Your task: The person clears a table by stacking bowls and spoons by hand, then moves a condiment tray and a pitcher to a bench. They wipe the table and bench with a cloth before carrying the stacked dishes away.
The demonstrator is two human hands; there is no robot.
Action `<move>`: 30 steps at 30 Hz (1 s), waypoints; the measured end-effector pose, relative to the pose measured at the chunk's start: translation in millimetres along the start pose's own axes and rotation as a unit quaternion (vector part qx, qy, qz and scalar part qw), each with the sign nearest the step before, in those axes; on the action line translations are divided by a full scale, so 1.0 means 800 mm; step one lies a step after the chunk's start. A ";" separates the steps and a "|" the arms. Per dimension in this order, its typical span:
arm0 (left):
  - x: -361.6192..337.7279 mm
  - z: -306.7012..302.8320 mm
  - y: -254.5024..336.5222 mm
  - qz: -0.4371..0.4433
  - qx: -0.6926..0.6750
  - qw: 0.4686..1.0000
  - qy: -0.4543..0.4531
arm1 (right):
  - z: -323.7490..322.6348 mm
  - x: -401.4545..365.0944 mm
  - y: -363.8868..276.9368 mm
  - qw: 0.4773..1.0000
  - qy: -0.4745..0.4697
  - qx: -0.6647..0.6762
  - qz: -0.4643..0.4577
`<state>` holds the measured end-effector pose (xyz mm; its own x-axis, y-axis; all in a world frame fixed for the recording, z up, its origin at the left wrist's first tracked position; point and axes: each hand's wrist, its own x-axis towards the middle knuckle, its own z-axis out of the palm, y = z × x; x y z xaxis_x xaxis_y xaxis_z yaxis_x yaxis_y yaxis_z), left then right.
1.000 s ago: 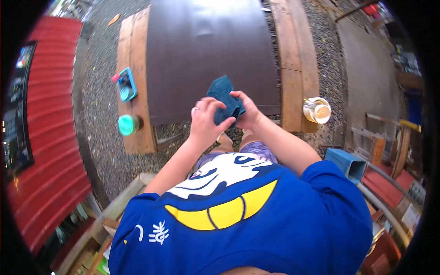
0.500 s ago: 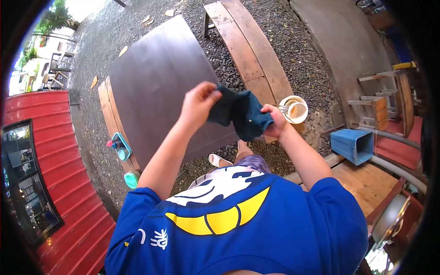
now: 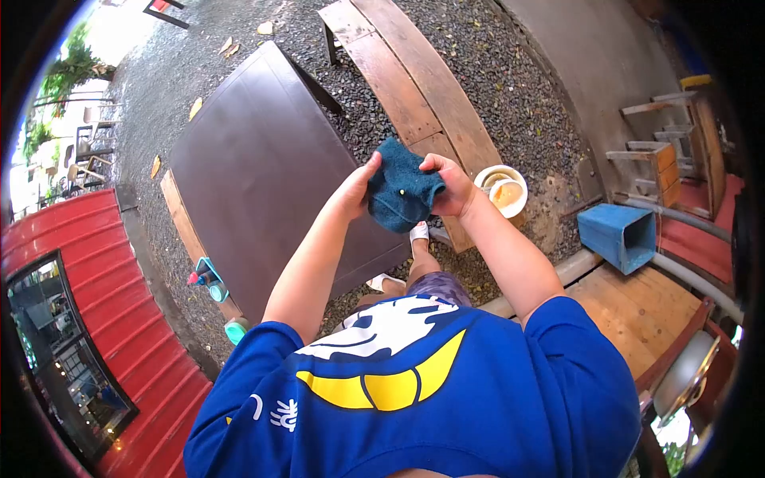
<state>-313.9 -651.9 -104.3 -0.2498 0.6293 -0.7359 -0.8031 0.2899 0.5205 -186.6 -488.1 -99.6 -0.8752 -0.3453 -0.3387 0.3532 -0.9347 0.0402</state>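
Observation:
A dark teal cloth (image 3: 398, 195) is bunched up between my two hands, with a small pale speck on it. My left hand (image 3: 356, 190) grips its left edge, thumb on top. On the other side my right hand (image 3: 453, 187) pinches the cloth's upper right part, fingers partly hidden beneath. Both hands are above the near right edge of a dark brown table (image 3: 263, 175). Just right of my right hand, a white bucket (image 3: 522, 185) with cups or bowls inside stands by the bench end.
A wooden bench (image 3: 414, 88) runs along the table's right side, and another bench (image 3: 182, 215) shows at its left. A blue caddy (image 3: 209, 275) with bottles sits on the left bench. Right of me are a blue bin (image 3: 617, 237) and wooden stools (image 3: 657, 171). Gravel covers the ground.
The cloth was stretched between the hands with its left part raised; now it is folded into a compact bundle. My hands have come closer together. The view has shifted slightly.

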 end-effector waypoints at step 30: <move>0.186 -0.091 -0.035 0.310 0.762 0.534 0.197 | -0.331 0.165 -0.267 0.271 0.539 -0.797 0.019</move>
<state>-367.5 -619.0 -259.8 -0.5469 0.8316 -0.0967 0.7970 0.5526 0.2438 -290.2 -311.3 -402.0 -0.5597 0.6764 -0.4787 0.8008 0.5900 -0.1028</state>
